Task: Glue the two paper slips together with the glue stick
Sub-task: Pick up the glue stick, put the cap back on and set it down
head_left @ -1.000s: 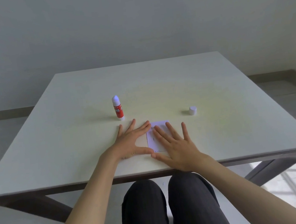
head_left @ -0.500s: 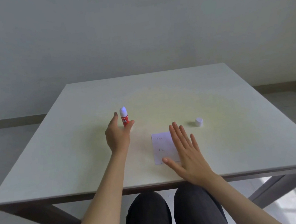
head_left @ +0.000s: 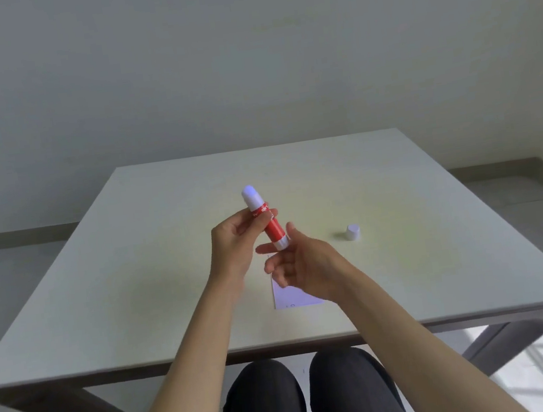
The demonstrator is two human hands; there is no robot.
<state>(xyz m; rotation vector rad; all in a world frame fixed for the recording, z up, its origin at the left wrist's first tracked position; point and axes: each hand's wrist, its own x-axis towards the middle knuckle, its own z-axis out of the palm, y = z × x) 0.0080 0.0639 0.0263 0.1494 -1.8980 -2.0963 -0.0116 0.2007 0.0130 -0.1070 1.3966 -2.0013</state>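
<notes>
Two hands are raised above the surface point(head_left: 168, 271), and between them is the glue stick point(head_left: 266, 218), tilted with its white glue end up and away from the person. The left hand point(head_left: 234, 245) is closed around the red barrel, thumb and fingers wrapped about its upper middle. The right hand point(head_left: 300, 264) is loosely curled with fingers apart, its fingertips at the white twist base of the stick; whether it actually pinches that base cannot be told. The cap point(head_left: 353, 232) sits alone on the surface, well to the right. The paper point(head_left: 292, 296) lies flat near the front edge, mostly under the right hand; only one sheet outline shows, so whether the two slips are stacked there cannot be told.

The stick looks light and rigid, with a smooth plastic barrel that could turn in the grip, so the firm hold belongs on the barrel while the base is turned. The exposed glue tip is soft and tacky; fingers should stay off it. The paper is thin and limp, likely to slide or lift at a touch, and is best pinned flat at an edge with spread fingers. With the glue bare, replacing the cap appears to be what comes next.
</notes>
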